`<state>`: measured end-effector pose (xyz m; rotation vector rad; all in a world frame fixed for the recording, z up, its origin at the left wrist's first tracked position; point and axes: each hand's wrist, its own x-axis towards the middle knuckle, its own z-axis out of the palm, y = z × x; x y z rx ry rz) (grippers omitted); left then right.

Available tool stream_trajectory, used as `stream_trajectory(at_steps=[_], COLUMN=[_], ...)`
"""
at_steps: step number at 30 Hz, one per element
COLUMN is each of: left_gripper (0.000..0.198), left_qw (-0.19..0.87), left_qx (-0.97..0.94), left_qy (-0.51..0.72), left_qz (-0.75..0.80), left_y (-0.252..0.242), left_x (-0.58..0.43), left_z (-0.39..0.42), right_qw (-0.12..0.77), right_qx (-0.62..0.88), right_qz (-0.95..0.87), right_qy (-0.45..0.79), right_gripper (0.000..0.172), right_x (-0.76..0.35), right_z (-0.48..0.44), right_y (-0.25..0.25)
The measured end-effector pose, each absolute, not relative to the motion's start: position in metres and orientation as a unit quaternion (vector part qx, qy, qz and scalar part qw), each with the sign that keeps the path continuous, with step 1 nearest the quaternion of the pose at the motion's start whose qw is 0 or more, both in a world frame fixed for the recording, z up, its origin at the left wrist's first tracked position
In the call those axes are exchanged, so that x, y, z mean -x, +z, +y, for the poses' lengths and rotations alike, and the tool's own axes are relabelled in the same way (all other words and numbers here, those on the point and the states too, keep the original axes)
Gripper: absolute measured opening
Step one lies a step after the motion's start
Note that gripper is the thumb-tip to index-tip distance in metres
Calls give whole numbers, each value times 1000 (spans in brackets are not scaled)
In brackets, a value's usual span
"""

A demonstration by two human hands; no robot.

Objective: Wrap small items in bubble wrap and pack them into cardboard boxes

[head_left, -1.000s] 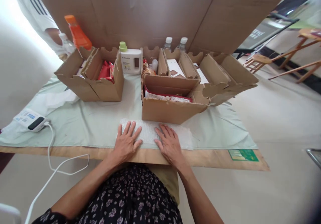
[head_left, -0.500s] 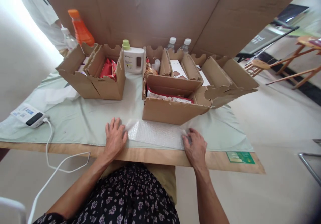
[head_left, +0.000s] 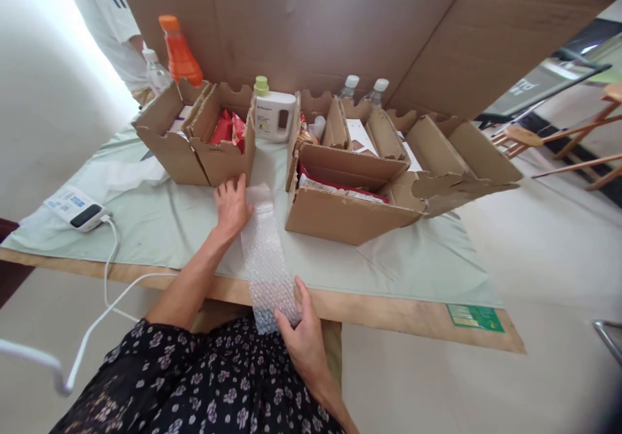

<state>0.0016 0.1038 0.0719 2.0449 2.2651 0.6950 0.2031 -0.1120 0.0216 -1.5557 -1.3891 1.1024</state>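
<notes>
A strip of clear bubble wrap (head_left: 267,246) lies lengthwise from the tabletop over its near edge. My right hand (head_left: 307,340) grips its near end, thumb on top, just off the table's edge. My left hand (head_left: 232,207) is at the left side of the far end, fingers spread and apart; its thumb side meets the wrap's edge. Beyond that hand stands a cardboard box (head_left: 182,162) with red packets (head_left: 228,128). To the right of the wrap is another cardboard box (head_left: 340,217) with a red and white packet inside.
A white jug with a green cap (head_left: 275,115) stands between the boxes. An orange bottle (head_left: 181,55) is at the back left. A white device (head_left: 80,210) with a cable (head_left: 113,252) lies left. More open boxes (head_left: 437,149) stand right. A person's sleeve (head_left: 109,16) shows behind.
The bubble wrap has turned from lying crosswise to pointing away from me. My left hand has moved forward; my right hand has come left and nearer with the wrap's end.
</notes>
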Motion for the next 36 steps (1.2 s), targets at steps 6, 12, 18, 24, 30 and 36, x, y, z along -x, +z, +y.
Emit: stream_trajectory(at_steps=[6,12,18,24,30,36], left_gripper=[39,59,68,45,34,29], left_qw=[129,452,426,176,109,89], left_qx=[-748,-651,-594,-683,-729,-758], left_qy=[322,350,364,298,266,306], left_qz=[565,499,577,644,621,569], left_y=[40,33,31,19,18,36], left_x=[2,28,23,10,13,16], left_z=[6,-59,-43,-38,-28,-41], right_qw=[365,360,408,385,284,244], right_qx=[595,497,457,496,469,447], right_qz=[-554,-511,-385,-551,-819,-856], right_qy=[453,602,691,550,171,86], right_gripper=[65,36,83,48,40,25], right_x=[-216,-202,-175,-191,-204,-202], right_z=[-116,-80,-17,-23,-27,-20], right_y=[25,57,51,38,26,26])
